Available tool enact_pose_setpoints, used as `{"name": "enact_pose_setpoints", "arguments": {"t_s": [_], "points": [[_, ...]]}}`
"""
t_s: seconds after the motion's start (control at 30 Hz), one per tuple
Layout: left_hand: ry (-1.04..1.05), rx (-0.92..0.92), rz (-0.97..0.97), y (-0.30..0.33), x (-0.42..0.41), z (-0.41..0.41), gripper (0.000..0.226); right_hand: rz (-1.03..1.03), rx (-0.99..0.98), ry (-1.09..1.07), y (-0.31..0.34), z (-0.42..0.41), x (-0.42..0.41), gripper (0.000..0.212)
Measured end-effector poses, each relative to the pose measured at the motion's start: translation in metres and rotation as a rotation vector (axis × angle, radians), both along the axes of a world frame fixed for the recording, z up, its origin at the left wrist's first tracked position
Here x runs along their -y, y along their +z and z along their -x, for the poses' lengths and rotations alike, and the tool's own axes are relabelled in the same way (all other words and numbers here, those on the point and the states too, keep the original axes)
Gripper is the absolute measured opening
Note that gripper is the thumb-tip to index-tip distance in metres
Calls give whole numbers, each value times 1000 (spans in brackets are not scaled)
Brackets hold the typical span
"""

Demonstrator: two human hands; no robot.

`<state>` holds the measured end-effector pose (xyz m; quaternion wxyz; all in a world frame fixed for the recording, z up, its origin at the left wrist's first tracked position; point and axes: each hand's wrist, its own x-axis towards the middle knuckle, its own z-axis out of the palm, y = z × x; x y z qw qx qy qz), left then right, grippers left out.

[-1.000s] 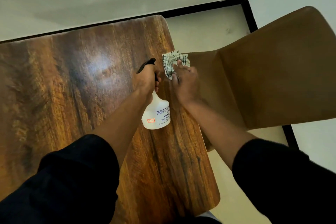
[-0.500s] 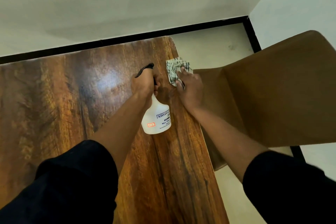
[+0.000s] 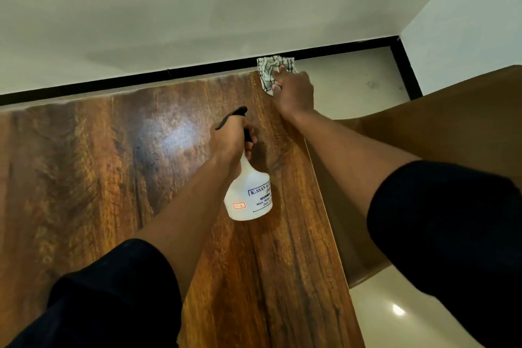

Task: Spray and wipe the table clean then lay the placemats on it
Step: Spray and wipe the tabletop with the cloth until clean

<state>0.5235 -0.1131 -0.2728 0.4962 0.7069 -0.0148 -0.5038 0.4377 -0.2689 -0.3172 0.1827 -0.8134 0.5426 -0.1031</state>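
A dark wooden table [image 3: 113,178] fills the lower left of the head view. My left hand [image 3: 230,135] grips the neck of a white spray bottle [image 3: 248,192] with a black trigger, held above the table near its right side. My right hand [image 3: 293,92] holds a white checked cloth [image 3: 268,69] at the table's far right corner, the cloth hanging partly past the edge. No placemats are in view.
A brown chair [image 3: 437,135] stands close against the table's right edge. A white wall with a black skirting strip [image 3: 141,80] runs right behind the table. Pale floor tiles [image 3: 395,316] show at the lower right.
My right hand has slid the cloth forward along the right edge to the far corner. The left hand keeps the bottle in about the same place. The view has tilted up.
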Motion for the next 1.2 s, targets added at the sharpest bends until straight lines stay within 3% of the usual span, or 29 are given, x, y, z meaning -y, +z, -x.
{"name": "enact_pose_setpoints", "arguments": {"t_s": [0.17,0.27,0.37,0.43,0.63,0.8,0.87,1.07,1.2], "points": [[28,14,-4,3,-5,-7,37,85,-124,35,-4,-11,6,36],[76,11,10,7,-12,-13,49,125,-127,-13,-7,-18,0,33],[131,24,9,14,-23,-24,32,115,-99,-13,-9,-37,-12,34],[160,39,10,18,-33,-31,12,106,-91,39,-8,-59,-27,36],[256,79,-11,20,-57,-55,24,104,-103,315,3,-134,-86,42],[252,69,-15,21,-60,-61,17,65,-99,404,3,-130,-78,41],[241,59,-18,24,-58,-59,7,86,-78,329,5,-112,-68,41],[206,20,-16,27,-60,-52,7,60,-55,-21,-2,-34,-10,38],[192,15,4,27,-72,-42,12,40,-79,-61,1,-4,-1,35]]}}
